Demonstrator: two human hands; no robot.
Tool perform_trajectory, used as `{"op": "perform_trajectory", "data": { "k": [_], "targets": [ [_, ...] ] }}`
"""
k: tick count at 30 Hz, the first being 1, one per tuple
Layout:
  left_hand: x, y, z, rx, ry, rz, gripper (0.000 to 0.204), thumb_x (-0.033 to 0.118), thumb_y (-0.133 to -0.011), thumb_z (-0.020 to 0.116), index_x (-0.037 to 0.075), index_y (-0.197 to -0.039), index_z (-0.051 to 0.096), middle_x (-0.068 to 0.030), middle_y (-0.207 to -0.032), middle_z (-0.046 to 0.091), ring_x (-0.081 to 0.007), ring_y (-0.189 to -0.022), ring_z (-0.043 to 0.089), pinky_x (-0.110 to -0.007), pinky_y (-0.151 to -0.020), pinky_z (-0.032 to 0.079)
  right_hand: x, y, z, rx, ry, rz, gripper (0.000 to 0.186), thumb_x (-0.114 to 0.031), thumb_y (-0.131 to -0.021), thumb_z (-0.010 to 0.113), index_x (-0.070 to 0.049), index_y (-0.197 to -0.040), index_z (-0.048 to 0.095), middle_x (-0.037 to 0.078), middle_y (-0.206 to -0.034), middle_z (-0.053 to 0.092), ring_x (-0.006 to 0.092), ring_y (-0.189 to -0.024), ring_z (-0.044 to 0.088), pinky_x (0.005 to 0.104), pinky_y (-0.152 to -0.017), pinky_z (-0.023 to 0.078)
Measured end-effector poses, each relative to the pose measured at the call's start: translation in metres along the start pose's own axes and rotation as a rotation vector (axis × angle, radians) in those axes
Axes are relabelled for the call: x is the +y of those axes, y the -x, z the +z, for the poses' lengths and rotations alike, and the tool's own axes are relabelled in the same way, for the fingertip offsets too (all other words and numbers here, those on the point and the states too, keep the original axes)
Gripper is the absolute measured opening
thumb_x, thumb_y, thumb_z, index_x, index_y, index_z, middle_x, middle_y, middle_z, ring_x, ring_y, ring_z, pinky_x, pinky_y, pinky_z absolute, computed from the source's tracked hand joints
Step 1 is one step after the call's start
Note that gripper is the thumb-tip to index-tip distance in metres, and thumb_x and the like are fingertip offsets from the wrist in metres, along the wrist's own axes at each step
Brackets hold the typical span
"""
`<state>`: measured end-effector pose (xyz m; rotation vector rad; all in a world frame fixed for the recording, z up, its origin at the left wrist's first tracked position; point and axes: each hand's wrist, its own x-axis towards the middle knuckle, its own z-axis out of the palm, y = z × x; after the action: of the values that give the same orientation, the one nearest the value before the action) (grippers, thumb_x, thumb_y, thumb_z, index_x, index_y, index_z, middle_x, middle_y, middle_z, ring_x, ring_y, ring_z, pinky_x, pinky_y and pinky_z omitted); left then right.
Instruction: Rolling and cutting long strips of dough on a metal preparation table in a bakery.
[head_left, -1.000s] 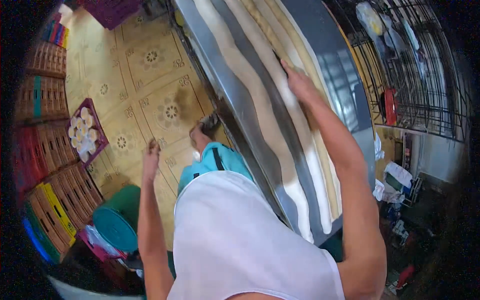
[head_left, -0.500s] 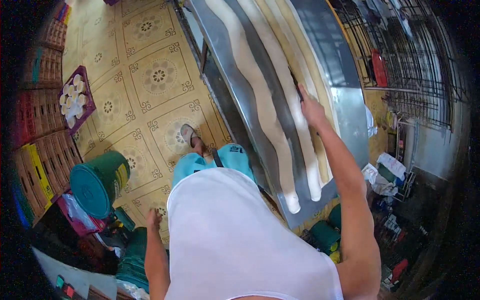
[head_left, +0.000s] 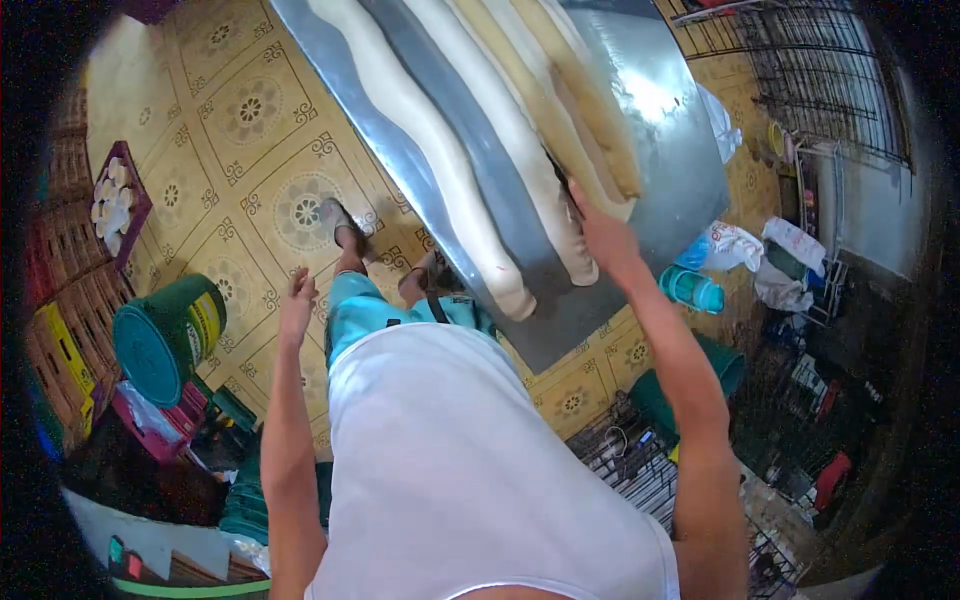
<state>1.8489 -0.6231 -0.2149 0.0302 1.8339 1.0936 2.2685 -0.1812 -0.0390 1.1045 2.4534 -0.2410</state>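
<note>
Long rolls of pale dough lie side by side on a shiny metal table [head_left: 672, 185]. The leftmost dough roll [head_left: 432, 140] is wavy and stands apart from the second dough roll [head_left: 505, 120]. Farther right, tan-topped dough strips [head_left: 596, 105] lie close together. My right hand [head_left: 606, 243] is at the near part of the rolls, between the second roll and the tan strips. Its fingers are closed around something thin and dark, mostly hidden, whose kind I cannot make out. Away from the table, my left hand [head_left: 299, 298] is held over the floor, holding nothing, fingers loosely apart.
A green lidded bucket [head_left: 170, 335] stands on the patterned tile floor at left, near stacked brown crates [head_left: 92, 300]. A purple crate [head_left: 133, 225] holds round pale items. Wire racks [head_left: 825, 85] and white bags [head_left: 735, 247] are at right; a teal container [head_left: 692, 289] sits past the table corner.
My body has moved back along the table to its near end. My right hand has moved toward the near ends of the rolls, and my left hand has risen.
</note>
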Motion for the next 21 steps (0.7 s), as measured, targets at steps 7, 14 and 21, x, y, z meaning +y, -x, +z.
{"op": "perform_trajectory", "data": {
  "k": [7, 14, 21],
  "targets": [
    [-0.008, 0.008, 0.017, -0.051, -0.21, 0.072, 0.051, 0.028, -0.106, 0.061, 0.001, -0.149, 0.053, -0.0014, -0.105, 0.064, -0.012, -0.085, 0.058, -0.027, -0.072, 0.048, 0.077, 0.17, 0.069, -0.066, 0.014, 0.032, 0.081, -0.017, -0.1, 0.062, -0.034, -0.169, 0.023, 0.019, -0.085, 0.071, 0.0398, -0.072, 0.07, 0.053, -0.063, 0.054],
    [-0.112, 0.034, -0.043, 0.014, -0.396, -0.233, 0.045, 0.027, -0.105, 0.062, 0.009, -0.146, 0.056, -0.0082, -0.104, 0.068, -0.0177, -0.079, 0.065, -0.034, -0.068, 0.057, 0.111, 0.204, 0.12, 0.285, -0.39, 0.226, 0.077, -0.013, -0.102, 0.058, -0.027, -0.169, 0.024, 0.024, -0.089, 0.071, 0.0455, -0.076, 0.068, 0.0567, -0.067, 0.052],
    [0.044, -0.021, 0.016, 0.028, -0.556, 0.365, 0.045, 0.013, -0.105, 0.059, 0.002, -0.147, 0.053, -0.0129, -0.125, 0.067, -0.0244, -0.107, 0.066, -0.037, -0.095, 0.054, 0.14, 0.044, 0.039, 0.546, -0.243, 0.561, 0.065, -0.013, -0.1, 0.062, -0.021, -0.161, 0.042, 0.026, -0.123, 0.063, 0.0472, -0.104, 0.065, 0.0578, -0.083, 0.053]
  ]
}}
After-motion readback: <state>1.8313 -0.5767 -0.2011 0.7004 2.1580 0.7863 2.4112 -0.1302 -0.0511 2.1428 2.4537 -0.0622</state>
